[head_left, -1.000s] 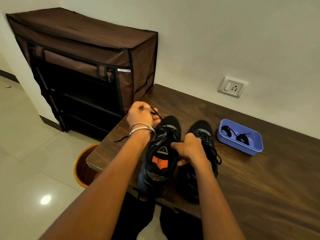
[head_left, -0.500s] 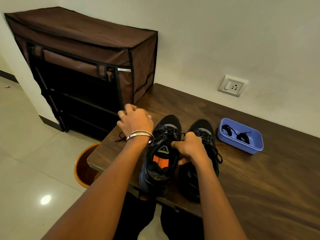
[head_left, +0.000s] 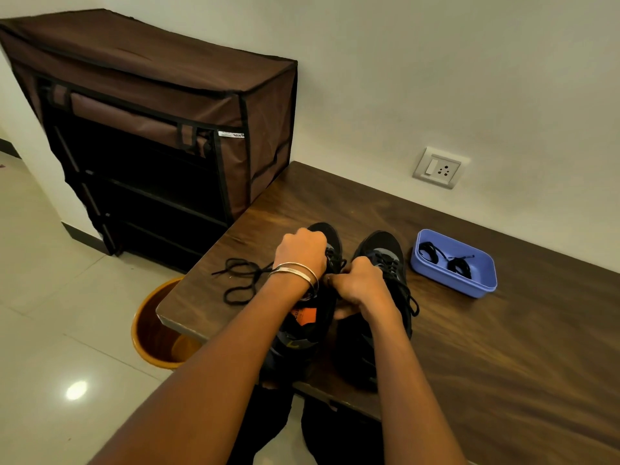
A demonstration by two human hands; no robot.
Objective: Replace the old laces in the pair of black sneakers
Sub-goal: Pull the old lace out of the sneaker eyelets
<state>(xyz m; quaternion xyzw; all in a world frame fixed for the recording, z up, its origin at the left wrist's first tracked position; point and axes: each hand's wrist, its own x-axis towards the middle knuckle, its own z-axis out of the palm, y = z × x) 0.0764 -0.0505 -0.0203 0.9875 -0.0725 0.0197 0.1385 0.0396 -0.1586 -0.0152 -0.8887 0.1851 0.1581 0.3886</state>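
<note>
I have both black sneakers standing side by side on the tabletop (head_left: 503, 347), toes toward the wall. My left hand (head_left: 303, 251) is curled over the lacing of the left sneaker (head_left: 303, 330), fingers bent down into the eyelets, pinching the lace there as far as I can judge; the fingertips themselves are hidden. My right hand (head_left: 360, 286) is closed on the tongue or collar of the same sneaker, holding it down. The old lace (head_left: 241, 280) trails out to the left of that sneaker in loose loops near the tabletop's edge. The right sneaker (head_left: 385, 263) just beside it looks fully laced. To the right of it sits a blue tray (head_left: 476, 286) with two coiled black laces (head_left: 443, 258), the new ones I'd guess.

What worries me: the loose loops could snag or knot as I draw the lace through, and a hard tug could tip the sneaker toward me off the edge. The slack end could also slide off into the orange bin (head_left: 151, 333) below.
</note>
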